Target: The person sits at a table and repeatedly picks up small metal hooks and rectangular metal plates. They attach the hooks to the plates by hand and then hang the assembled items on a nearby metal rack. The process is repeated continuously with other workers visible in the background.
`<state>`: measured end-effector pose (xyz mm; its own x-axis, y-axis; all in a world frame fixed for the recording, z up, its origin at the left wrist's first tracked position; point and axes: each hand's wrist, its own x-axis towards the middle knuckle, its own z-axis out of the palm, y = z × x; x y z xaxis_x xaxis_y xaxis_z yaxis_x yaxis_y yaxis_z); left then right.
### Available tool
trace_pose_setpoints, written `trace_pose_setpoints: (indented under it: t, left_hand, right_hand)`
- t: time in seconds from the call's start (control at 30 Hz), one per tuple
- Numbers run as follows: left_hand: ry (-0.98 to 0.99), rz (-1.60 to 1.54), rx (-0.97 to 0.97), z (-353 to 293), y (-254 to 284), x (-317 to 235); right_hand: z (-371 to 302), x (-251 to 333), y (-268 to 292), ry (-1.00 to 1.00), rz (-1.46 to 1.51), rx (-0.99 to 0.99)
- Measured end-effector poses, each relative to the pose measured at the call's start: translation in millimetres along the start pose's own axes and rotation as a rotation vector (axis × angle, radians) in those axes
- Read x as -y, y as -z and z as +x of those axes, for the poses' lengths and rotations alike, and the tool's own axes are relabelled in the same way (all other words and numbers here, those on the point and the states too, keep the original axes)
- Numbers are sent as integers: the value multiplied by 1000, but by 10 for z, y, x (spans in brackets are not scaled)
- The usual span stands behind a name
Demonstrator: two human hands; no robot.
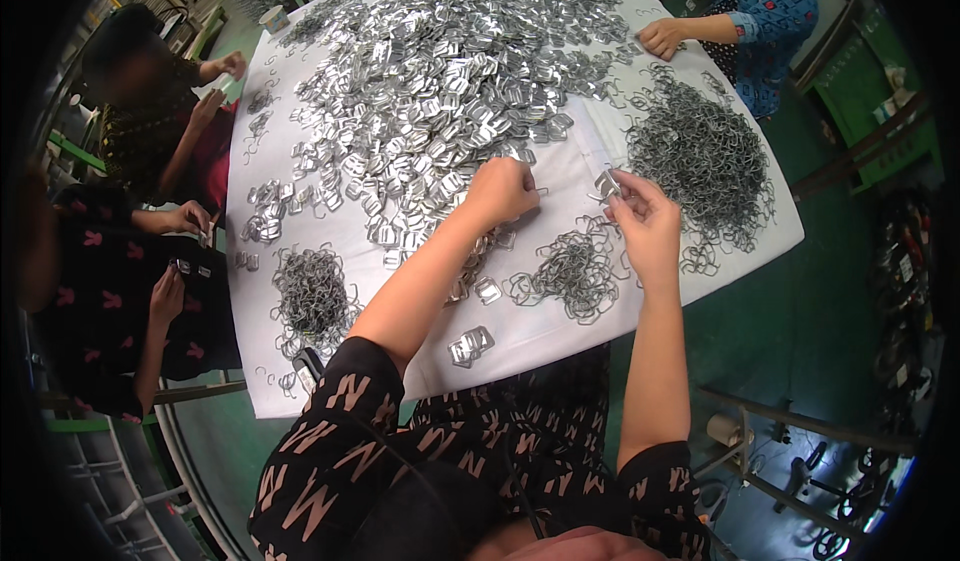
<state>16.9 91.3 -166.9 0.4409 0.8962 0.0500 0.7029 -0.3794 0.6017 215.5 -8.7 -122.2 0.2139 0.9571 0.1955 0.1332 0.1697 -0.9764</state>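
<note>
My left hand [503, 191] is closed, its fingers curled down at the near edge of a big heap of flat silver metal buckles [440, 91]. A thin grey bit shows beside its fingertips, too small to name. To the right, my right hand [648, 223] is raised over the white-covered table [560, 176] and pinches a shiny metal buckle [606, 184] between thumb and fingers. Below and between the hands lies a small pile of bent wire hooks [577, 276]. A few loose buckles [470, 346] rest close to my body.
Large wire-hook pile [700, 151] covers the table's right side; a smaller hook pile [312, 296] sits at the left, beside a dark object [308, 366]. Co-workers' hands [660, 38] [187, 218] work along the far right and left edges. A white tub [273, 19] stands at the far left corner.
</note>
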Motion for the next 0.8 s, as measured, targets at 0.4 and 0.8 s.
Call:
trace_pose_setpoints:
  t: [0.4,0.8]
  left_hand:
    - [-146,-883,-86,-636,414,-393]
    - [-240,-941,-216,-763,469,-469]
  right_hand:
    - [-190,315,-309,-66,156,179]
    - [-226,400,-542,-30,229,188]
